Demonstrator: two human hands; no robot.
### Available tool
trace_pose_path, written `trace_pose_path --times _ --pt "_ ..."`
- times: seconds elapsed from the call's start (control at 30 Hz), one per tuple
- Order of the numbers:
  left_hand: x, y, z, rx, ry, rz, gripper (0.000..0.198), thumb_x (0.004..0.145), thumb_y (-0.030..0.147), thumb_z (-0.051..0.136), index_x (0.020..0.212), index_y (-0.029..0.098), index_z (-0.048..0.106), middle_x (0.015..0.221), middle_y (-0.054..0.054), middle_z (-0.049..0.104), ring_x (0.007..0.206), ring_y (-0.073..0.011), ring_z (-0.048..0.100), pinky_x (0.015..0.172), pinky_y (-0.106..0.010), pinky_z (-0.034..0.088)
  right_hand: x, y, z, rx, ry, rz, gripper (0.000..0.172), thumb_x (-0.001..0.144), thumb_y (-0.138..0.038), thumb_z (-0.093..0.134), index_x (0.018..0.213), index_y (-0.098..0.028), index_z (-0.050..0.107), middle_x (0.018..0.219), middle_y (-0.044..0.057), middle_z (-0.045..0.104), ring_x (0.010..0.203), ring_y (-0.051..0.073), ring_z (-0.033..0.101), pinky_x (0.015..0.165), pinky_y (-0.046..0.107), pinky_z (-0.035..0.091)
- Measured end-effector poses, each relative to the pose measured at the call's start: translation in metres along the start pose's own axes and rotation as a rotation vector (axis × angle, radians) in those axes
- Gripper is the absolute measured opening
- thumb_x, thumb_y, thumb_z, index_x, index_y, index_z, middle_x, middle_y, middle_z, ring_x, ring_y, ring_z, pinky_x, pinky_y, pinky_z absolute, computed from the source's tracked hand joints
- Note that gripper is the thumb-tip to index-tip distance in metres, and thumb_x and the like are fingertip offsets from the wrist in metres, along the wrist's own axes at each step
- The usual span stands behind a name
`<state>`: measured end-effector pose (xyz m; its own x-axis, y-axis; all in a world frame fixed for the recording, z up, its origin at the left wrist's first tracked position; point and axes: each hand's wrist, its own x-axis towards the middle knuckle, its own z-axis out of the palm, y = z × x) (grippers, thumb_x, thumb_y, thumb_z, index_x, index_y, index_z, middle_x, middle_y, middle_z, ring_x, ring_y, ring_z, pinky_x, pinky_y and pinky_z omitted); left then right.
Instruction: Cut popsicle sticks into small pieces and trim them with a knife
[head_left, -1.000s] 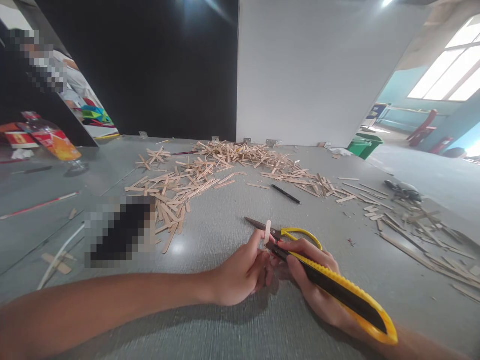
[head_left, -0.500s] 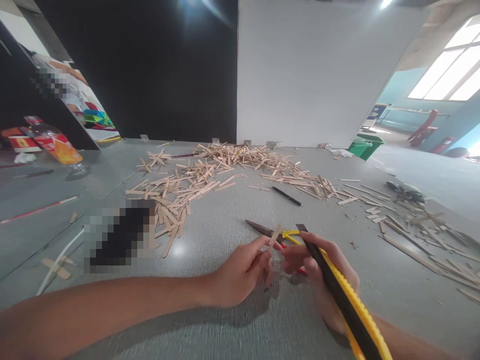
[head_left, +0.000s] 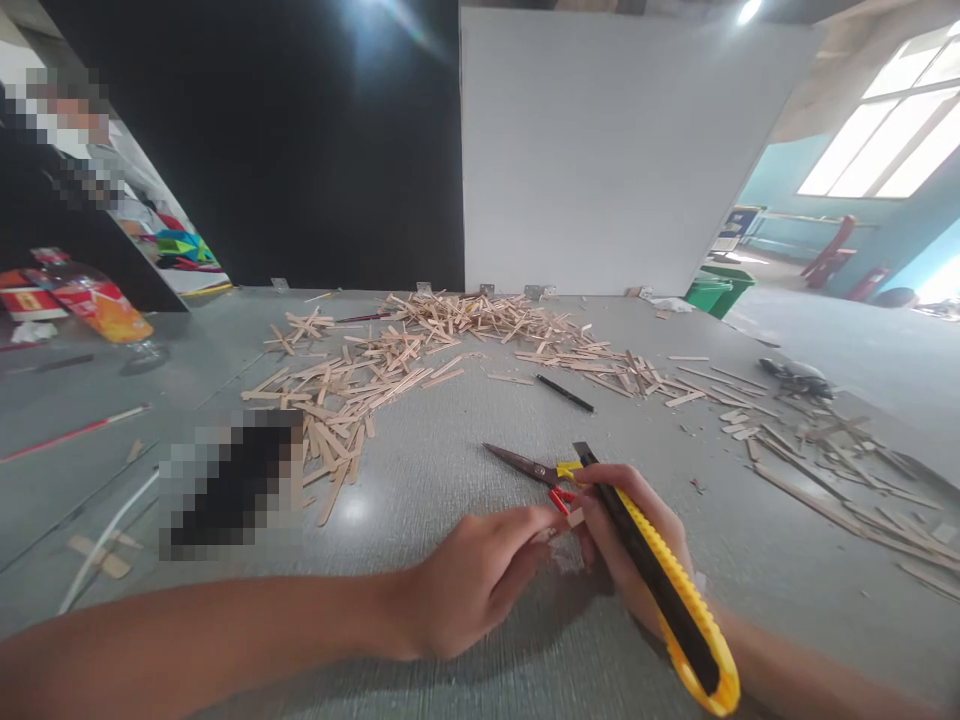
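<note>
Just on the near side of the scissors (head_left: 525,463), a small wooden piece (head_left: 576,517) was pinched in the grip of the left hand (head_left: 472,580), while a yellow-and-black cutter (head_left: 649,575) was clasped in the right hand (head_left: 667,515), its tip angled away from both. The step was judged best served by a firm pinch and a blade kept clear of fingertips; loose sticks (head_left: 397,345) were strewn beyond the scissors on the table (head_left: 420,470).
</note>
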<state>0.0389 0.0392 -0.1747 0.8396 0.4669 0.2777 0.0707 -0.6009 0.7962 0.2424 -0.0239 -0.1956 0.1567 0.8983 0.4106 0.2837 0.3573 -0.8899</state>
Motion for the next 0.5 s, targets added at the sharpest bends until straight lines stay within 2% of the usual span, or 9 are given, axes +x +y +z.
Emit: trace_pose_path --times 0.1,0.33,0.5 --pt "-0.0016 -0.0028 0.0024 0.041 0.014 0.031 0.027 0.109 0.021 0.041 0.128 0.019 0.060 0.106 -0.009 0.074 0.087 -0.0177 0.069 0.079 -0.028 0.049 0.0031 0.0009 0.0000 -0.001 -0.020 0.047 0.010 0.107 -0.034 0.053 0.113 -0.030 0.059 0.051 -0.009 0.055 0.039 0.011 0.051 0.041 0.019 0.043" --pt "-0.0047 -0.0072 0.0047 0.099 0.025 -0.004 0.024 0.108 0.021 0.043 0.124 0.019 0.060 0.108 -0.009 0.076 0.089 -0.0202 0.072 0.079 -0.030 0.047 0.0039 -0.0016 -0.0001 0.011 -0.065 0.107 0.016 0.107 -0.040 0.052 0.113 -0.026 0.059 0.052 -0.009 0.054 0.037 0.011 0.051 0.037 0.017 0.042" --pt "-0.0040 -0.0048 0.0054 0.082 0.024 -0.078 0.020 0.108 0.026 0.043 0.111 0.018 0.061 0.095 -0.007 0.074 0.077 -0.0185 0.066 0.072 -0.030 0.044 0.0024 -0.0019 0.0002 0.006 -0.084 0.141 0.017 0.107 -0.041 0.052 0.115 -0.027 0.058 0.052 -0.009 0.054 0.038 0.010 0.050 0.039 0.017 0.043"
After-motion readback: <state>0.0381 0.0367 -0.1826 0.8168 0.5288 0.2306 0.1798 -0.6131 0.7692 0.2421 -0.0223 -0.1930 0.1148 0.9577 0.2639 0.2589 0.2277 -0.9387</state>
